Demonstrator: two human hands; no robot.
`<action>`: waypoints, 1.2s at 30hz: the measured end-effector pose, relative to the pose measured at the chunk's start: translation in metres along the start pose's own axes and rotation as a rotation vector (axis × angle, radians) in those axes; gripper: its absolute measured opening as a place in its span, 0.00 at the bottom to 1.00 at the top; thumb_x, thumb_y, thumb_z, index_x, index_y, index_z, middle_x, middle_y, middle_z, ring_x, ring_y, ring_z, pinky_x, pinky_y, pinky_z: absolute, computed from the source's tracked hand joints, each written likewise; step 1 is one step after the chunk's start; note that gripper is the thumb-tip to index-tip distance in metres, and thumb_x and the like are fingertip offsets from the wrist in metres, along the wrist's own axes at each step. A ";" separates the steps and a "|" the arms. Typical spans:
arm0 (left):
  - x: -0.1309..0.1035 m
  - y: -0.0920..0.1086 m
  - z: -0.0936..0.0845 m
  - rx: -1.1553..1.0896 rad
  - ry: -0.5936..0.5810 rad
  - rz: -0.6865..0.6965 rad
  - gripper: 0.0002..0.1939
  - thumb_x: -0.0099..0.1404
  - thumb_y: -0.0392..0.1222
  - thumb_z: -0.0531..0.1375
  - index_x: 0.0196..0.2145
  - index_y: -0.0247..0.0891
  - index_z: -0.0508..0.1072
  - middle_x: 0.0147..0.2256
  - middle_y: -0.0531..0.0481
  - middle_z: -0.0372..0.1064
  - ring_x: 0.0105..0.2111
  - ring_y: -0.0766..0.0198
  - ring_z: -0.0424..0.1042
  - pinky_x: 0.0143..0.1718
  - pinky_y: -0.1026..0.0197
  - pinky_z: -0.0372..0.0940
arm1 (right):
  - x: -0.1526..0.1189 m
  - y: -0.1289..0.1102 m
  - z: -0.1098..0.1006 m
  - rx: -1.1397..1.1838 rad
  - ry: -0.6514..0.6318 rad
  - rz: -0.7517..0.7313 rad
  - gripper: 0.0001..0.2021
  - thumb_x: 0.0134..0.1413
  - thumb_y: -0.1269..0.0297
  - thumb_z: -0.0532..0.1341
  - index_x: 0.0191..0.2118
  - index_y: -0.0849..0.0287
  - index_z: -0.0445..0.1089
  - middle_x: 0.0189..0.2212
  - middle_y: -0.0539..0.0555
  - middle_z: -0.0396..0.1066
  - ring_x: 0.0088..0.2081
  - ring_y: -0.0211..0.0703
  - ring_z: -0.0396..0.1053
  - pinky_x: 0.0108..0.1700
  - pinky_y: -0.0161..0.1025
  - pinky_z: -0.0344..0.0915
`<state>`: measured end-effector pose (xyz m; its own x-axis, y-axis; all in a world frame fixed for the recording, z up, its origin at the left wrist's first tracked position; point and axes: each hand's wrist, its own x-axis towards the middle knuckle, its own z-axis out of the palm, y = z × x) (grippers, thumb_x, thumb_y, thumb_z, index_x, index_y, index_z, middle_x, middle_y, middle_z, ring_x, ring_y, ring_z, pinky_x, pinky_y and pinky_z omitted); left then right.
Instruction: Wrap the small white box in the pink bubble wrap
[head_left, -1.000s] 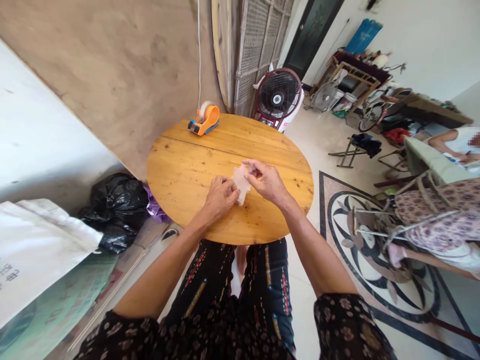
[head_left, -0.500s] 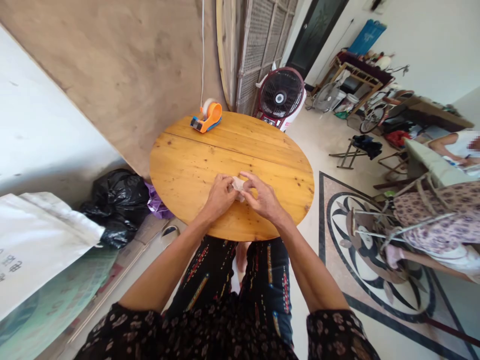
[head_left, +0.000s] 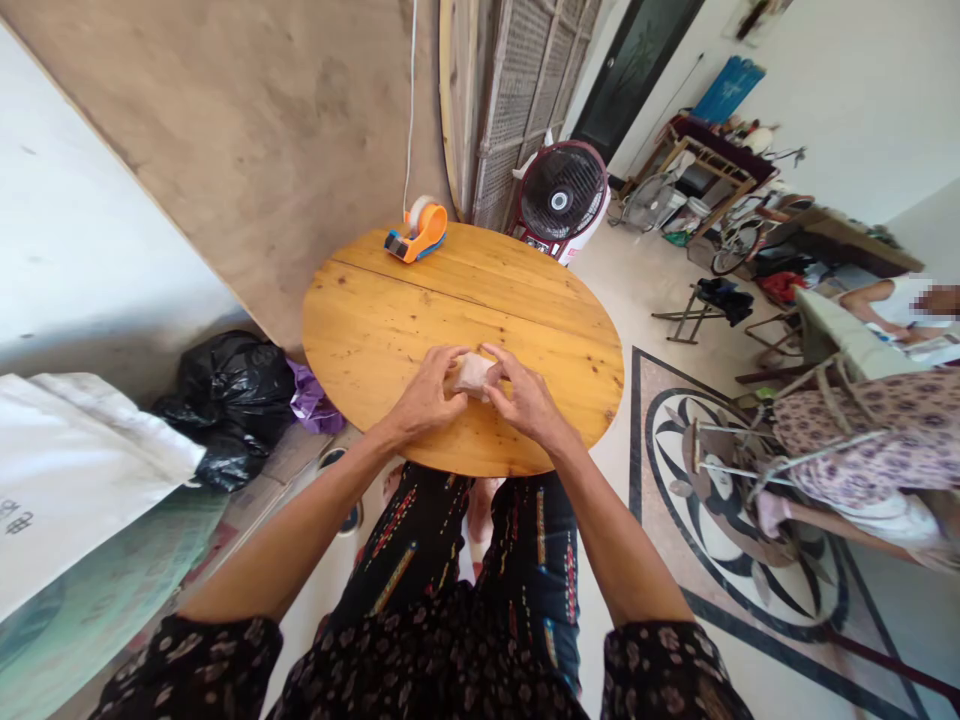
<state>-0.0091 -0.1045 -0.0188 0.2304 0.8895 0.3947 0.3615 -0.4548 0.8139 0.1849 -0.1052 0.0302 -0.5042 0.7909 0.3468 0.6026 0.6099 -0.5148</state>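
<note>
Two hands at frame centre, left hand (head_left: 426, 398) and right hand (head_left: 525, 397), pinched from either side on a small pale wad (head_left: 473, 374) lying on the round table (head_left: 375, 320) near its lower edge. Orange tape dispenser (head_left: 418, 233) well apart at the table's upper rim; fan (head_left: 561, 198) beyond, black bag (head_left: 229, 395) at left.

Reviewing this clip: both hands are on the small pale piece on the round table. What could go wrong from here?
1. The small pale folded piece is pinched between the left hand and the right hand; being small, it could slip or unfold if either lets go.
2. It sits toward the near edge of the round table, so a slip might drop it to the floor.
</note>
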 end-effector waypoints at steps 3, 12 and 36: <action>0.003 -0.004 -0.009 0.221 -0.063 0.194 0.34 0.57 0.34 0.58 0.62 0.38 0.61 0.63 0.36 0.52 0.65 0.48 0.54 0.63 0.42 0.57 | -0.001 -0.001 0.003 -0.058 0.011 -0.031 0.31 0.58 0.71 0.57 0.67 0.55 0.53 0.37 0.54 0.74 0.43 0.46 0.72 0.52 0.46 0.68; 0.012 -0.011 -0.018 0.363 -0.127 0.399 0.15 0.64 0.30 0.54 0.44 0.40 0.75 0.63 0.43 0.60 0.64 0.53 0.58 0.64 0.45 0.57 | -0.014 -0.002 0.019 -0.140 0.135 -0.048 0.28 0.64 0.65 0.55 0.68 0.54 0.52 0.39 0.57 0.74 0.44 0.50 0.71 0.54 0.51 0.68; 0.036 -0.033 -0.029 0.367 -0.452 0.507 0.24 0.62 0.28 0.54 0.56 0.35 0.63 0.65 0.35 0.55 0.66 0.53 0.55 0.66 0.47 0.55 | -0.032 0.022 0.045 -0.260 0.291 -0.260 0.33 0.64 0.74 0.51 0.71 0.51 0.43 0.47 0.59 0.73 0.51 0.50 0.70 0.54 0.51 0.72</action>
<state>-0.0385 -0.0565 -0.0192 0.7657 0.4999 0.4048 0.3721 -0.8575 0.3553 0.1867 -0.1194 -0.0274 -0.4868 0.5685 0.6632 0.6328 0.7529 -0.1810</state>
